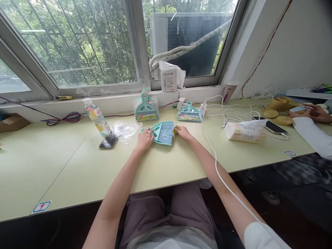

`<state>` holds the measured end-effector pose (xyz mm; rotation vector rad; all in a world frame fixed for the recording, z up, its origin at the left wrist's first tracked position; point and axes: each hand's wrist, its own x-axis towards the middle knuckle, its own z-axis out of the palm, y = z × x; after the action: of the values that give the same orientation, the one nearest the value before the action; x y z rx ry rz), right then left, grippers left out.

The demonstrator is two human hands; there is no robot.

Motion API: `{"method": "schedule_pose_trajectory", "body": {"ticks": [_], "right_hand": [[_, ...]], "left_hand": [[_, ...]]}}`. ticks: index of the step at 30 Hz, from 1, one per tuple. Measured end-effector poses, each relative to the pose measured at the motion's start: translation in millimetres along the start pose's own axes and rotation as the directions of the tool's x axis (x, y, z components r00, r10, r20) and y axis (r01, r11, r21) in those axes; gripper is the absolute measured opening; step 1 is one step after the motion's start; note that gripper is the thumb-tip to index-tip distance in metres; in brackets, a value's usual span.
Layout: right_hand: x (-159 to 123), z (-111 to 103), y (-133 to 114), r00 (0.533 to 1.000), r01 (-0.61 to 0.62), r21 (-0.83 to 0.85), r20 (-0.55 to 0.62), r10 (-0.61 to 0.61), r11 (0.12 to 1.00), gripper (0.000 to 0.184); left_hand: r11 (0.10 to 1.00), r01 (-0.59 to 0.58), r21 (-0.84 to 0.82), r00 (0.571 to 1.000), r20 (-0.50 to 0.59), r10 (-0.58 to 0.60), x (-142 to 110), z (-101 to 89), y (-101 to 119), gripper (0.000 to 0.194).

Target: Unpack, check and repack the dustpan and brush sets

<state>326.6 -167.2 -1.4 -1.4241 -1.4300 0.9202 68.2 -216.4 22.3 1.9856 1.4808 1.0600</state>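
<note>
Teal dustpan-and-brush set (157,133) is lying on the desk (88,173) between both hands.
Right hand (184,133) is pinching a crumpled yellowish printed label (176,132) beside the bristle tips; left hand (146,139) is resting over the handle end, finger closure underneath: cannot tell. Risks (judged): a sharp tug could be tearing the label or splaying bristles; light steadying could be letting the pan skid on the smooth top; the white cable (216,162), crossing the right forearm (207,159), could be snagging. Materials: pale-blue bristles are fanning out straight from a moulded, apparently rigid plastic body; glossy clear film (127,131) is lying wrinkled near a clear bottle (97,117); behind, a taller wrapped set (146,110) and a shorter wrapped set (189,112) are standing upright.
</note>
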Motion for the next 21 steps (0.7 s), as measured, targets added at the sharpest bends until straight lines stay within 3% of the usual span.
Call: {"method": "schedule_pose_trajectory", "body": {"ticks": [3,6,8,11,14,16,17,20,21], "right_hand": [[-5.7,-16.6,-1.8,0.992,0.121,-0.287,0.005,-0.124,0.950,0.027],[-17.9,-22.3,-15.4,0.985,0.087,-0.545,-0.076,-0.153,0.834,0.055],[-32.7,-18.4,-34.8,0.976,0.087,-0.628,-0.101,-0.192,0.774,0.073],[-76.6,-6.4,-68.0,0.916,0.267,-0.656,-0.056,-0.398,0.706,0.067],[-154.5,5.1,-72.8,0.791,0.558,-0.589,0.162,-0.590,0.585,0.055],[-219.3,10.3,-51.5,0.700,0.696,-0.499,0.313,-0.643,0.516,0.061],[-252.6,12.0,-36.4,0.684,0.711,-0.469,0.288,-0.670,0.524,0.068],[-342.7,11.6,4.0,0.827,0.494,-0.483,0.003,-0.563,0.723,0.079],[-366.1,9.5,10.6,0.899,0.347,-0.490,-0.071,-0.433,0.800,0.082]], "left_hand": [[0.999,0.005,0.041,1.000,-0.009,-0.005,0.8,-6.0,-8.1,0.025],[0.994,-0.032,0.103,0.998,-0.052,0.038,3.1,-10.8,-9.3,0.023],[0.994,-0.044,0.097,0.993,-0.101,0.053,2.2,-13.1,3.2,0.020],[0.996,-0.084,-0.028,0.982,-0.174,0.078,-15.5,-15.5,45.7,0.021],[0.947,-0.198,-0.253,0.953,-0.275,0.126,-71.0,-11.8,90.1,0.029],[0.950,-0.253,-0.181,0.946,-0.252,0.204,-129.4,-2.5,99.4,0.038],[0.958,-0.279,-0.070,0.947,-0.187,0.262,-162.1,4.1,95.8,0.047],[0.912,-0.361,0.195,0.914,-0.120,0.387,-256.0,23.9,64.2,0.072],[0.912,-0.334,0.237,0.922,-0.121,0.368,-281.1,27.5,52.2,0.078]]}}
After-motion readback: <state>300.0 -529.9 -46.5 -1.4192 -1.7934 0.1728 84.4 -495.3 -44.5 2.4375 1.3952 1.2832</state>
